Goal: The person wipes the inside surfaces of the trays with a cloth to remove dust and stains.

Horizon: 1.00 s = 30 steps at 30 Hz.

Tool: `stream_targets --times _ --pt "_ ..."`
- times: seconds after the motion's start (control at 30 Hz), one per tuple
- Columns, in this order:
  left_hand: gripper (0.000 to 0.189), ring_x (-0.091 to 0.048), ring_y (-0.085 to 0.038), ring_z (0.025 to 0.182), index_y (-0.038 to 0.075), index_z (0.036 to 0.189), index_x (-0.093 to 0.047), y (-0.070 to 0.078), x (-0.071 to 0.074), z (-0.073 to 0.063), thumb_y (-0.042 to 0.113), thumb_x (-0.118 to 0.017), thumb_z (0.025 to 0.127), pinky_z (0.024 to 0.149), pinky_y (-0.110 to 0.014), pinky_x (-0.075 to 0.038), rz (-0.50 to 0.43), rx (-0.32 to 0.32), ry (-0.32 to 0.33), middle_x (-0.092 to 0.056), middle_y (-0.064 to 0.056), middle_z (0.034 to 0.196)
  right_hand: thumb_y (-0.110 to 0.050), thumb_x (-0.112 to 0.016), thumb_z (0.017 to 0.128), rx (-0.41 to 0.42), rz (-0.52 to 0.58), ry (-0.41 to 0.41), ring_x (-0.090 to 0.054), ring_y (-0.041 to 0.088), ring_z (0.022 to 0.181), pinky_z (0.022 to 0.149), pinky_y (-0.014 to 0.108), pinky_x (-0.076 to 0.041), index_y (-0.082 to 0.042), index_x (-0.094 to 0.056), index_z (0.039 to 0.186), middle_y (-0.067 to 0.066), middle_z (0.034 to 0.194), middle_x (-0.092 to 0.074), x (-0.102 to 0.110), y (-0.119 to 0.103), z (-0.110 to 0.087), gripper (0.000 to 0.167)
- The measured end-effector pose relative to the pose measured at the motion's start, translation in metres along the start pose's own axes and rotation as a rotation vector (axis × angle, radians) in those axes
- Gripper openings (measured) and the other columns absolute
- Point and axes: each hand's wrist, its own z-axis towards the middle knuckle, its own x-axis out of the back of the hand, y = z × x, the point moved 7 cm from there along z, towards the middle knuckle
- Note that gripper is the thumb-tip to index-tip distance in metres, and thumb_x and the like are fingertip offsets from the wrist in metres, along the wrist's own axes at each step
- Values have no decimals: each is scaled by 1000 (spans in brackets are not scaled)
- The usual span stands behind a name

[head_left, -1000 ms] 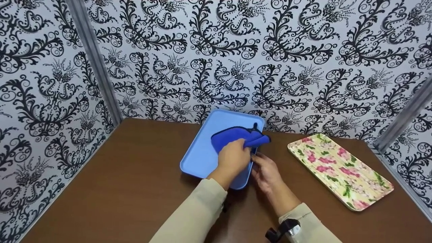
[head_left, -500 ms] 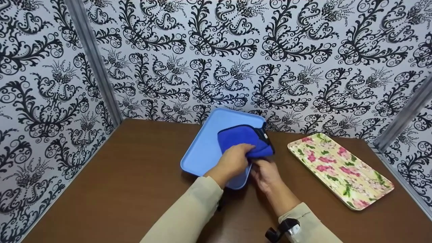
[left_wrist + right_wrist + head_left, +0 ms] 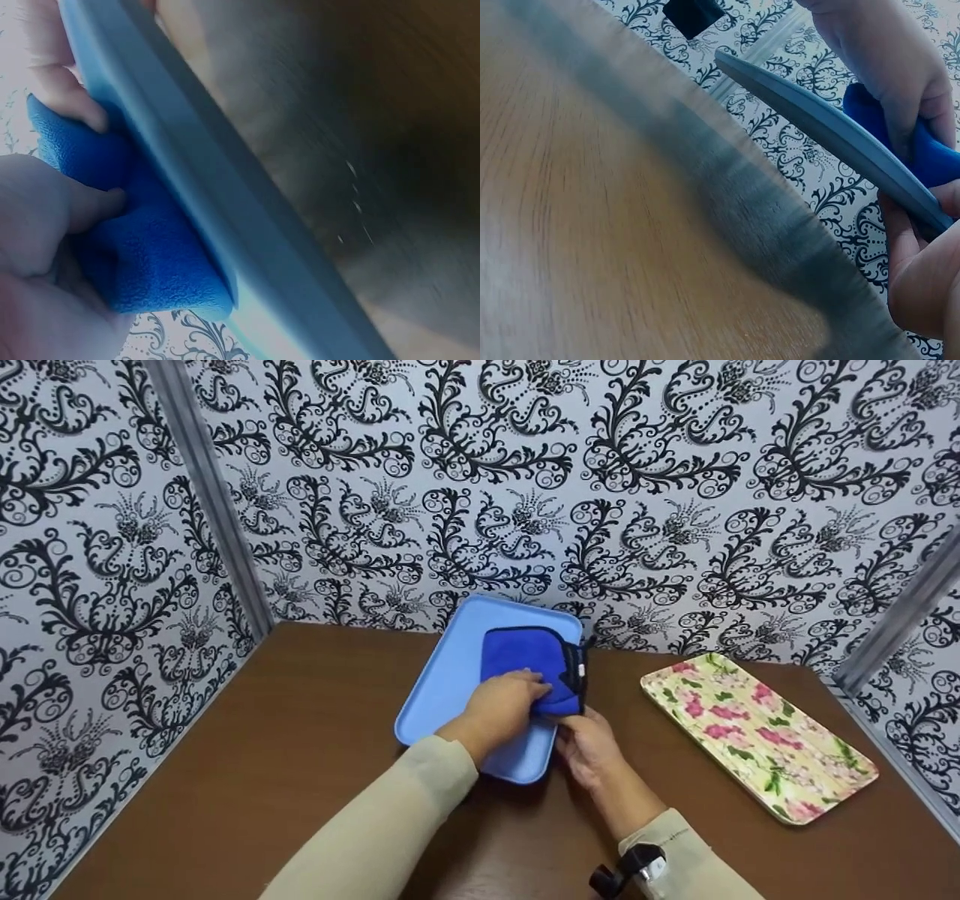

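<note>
A light blue rectangular tray (image 3: pixel 442 690) is held tilted above the brown table. My right hand (image 3: pixel 592 750) grips its right edge, thumb on the upper side and fingers beneath. Against the tray's inner face lies a bright blue cloth (image 3: pixel 521 652) with black edging and a small white tag. My left hand (image 3: pixel 499 709) holds this cloth and presses it onto the tray; in the left wrist view its thumb and fingers (image 3: pixel 97 206) bend over the fabric. From the right wrist side, the tray (image 3: pixel 817 124) appears edge-on, with the cloth (image 3: pixel 934 157) bunched under the left hand.
A cream tray with pink flowers and green leaves (image 3: pixel 757 735) lies on the table (image 3: pixel 300 750) to the right. Black-and-white patterned walls (image 3: pixel 510 487) stand behind and at both sides. A black wrist camera (image 3: pixel 630 870) sits on the right sleeve.
My left hand has slid slightly left and down, and the cloth now spreads flatter on the tray. The tray has shifted a little left. My right hand keeps its grip on the edge.
</note>
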Motion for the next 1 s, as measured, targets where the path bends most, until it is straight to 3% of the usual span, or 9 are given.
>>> stream_targets --times 0.13,0.5,0.77,1.0 --pt "45 -53 -23 145 19 141 -66 -9 1 -1 3 -55 101 121 -39 -42 43 2 19 -60 -2 151 10 -47 97 -8 -21 -12 -73 14 94 83 28 -61 13 -48 141 4 102 -77 -2 0 -1 44" --pt "45 -55 -25 143 19 140 -67 -25 5 -5 2 -55 100 120 -42 -44 134 38 47 -60 -3 151 8 -46 96 -12 -57 -16 -73 13 90 77 27 -61 10 -53 136 2 98 -76 -3 0 1 41" --pt "42 -56 -26 142 19 139 -68 -40 3 -8 5 -53 102 119 -44 -44 144 53 81 -60 -5 151 5 -48 99 -8 -61 -2 -72 11 85 76 26 -61 11 -52 135 -1 89 -74 -2 1 0 37" --pt "43 -55 -28 143 17 139 -68 -57 -2 -8 3 -52 101 120 -45 -43 137 74 102 -60 -6 151 2 -49 101 -6 -72 -5 -71 10 89 80 25 -60 15 -43 145 1 94 -75 -1 1 0 46"
